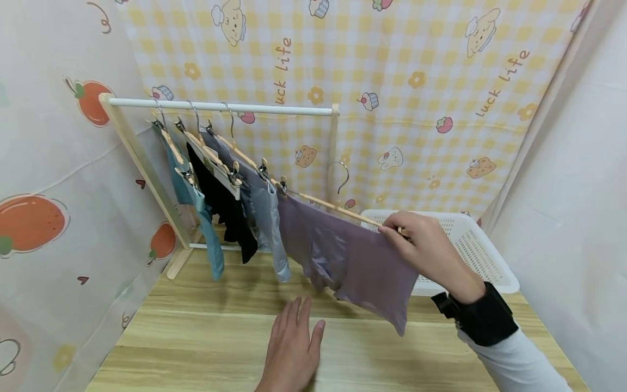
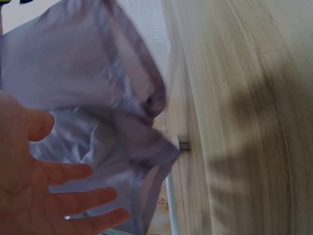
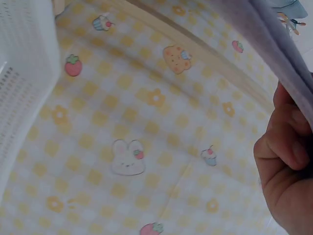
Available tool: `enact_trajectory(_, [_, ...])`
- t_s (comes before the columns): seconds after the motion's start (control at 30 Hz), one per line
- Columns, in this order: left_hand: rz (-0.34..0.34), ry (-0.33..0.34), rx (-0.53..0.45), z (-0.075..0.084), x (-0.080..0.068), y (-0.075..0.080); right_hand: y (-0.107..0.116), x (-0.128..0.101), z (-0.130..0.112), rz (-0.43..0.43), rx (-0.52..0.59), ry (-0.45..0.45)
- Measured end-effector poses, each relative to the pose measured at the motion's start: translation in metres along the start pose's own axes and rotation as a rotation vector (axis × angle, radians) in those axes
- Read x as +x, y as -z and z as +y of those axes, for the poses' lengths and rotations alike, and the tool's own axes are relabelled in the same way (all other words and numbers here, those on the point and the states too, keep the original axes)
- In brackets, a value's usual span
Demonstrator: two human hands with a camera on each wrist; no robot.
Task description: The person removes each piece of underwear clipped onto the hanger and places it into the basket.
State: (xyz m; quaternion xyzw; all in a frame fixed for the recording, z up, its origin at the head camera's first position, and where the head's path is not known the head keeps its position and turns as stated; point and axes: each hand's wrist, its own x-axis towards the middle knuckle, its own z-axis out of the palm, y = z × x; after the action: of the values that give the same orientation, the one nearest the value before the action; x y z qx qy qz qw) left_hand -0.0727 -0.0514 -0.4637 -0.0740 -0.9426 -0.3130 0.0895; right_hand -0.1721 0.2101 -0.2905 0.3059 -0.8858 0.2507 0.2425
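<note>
Mauve boxer briefs (image 1: 352,245) hang by clips from a wooden clip hanger (image 1: 338,208), whose metal hook points up. My right hand (image 1: 423,245) grips the hanger's right end at the waistband, holding it in front of the rack's right post. In the right wrist view, curled fingers (image 3: 288,137) show at the edge of the mauve cloth. My left hand (image 1: 294,345) is low over the table in front, fingers spread and holding nothing. The left wrist view shows the briefs (image 2: 58,63) beyond the left hand (image 2: 44,181), their legs dangling.
A clothes rack (image 1: 220,106) with a white bar and wooden posts stands at the left. On it hang teal briefs (image 1: 208,239), black briefs (image 1: 220,201) and grey-blue briefs (image 1: 266,209) on clip hangers. A white perforated basket (image 1: 485,256) stands at the right on the wooden table (image 1: 196,337).
</note>
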Motion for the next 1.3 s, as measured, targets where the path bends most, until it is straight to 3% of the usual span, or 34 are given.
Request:
enact_trajectory(0.27, [0.154,-0.100,0.048,0.002,0.006,0.007,-0.010,-0.043,0.015,-0.013,0.012,0.058])
enact_trajectory(0.43, [0.271,-0.188,0.052,0.006,0.012,0.015,-0.016,-0.064,0.018,-0.037,0.052,0.047])
enact_trajectory(0.67, [0.459,-0.424,0.024,0.007,0.022,0.027,-0.019,-0.094,0.022,-0.055,0.104,0.033])
enact_trajectory(0.8, [0.526,-0.533,-0.029,0.009,0.027,0.035,-0.021,-0.107,0.024,-0.069,0.130,0.029])
enact_trajectory(1.03, [0.521,-0.637,-0.009,0.014,0.033,0.043,-0.022,-0.121,0.026,-0.073,0.182,0.095])
enact_trajectory(1.17, [0.488,-0.693,0.029,0.017,0.034,0.046,-0.021,-0.122,0.024,-0.072,0.205,0.140])
enact_trajectory(1.3, [0.425,-0.714,0.062,0.020,0.034,0.045,-0.020,-0.122,0.022,-0.082,0.219,0.126])
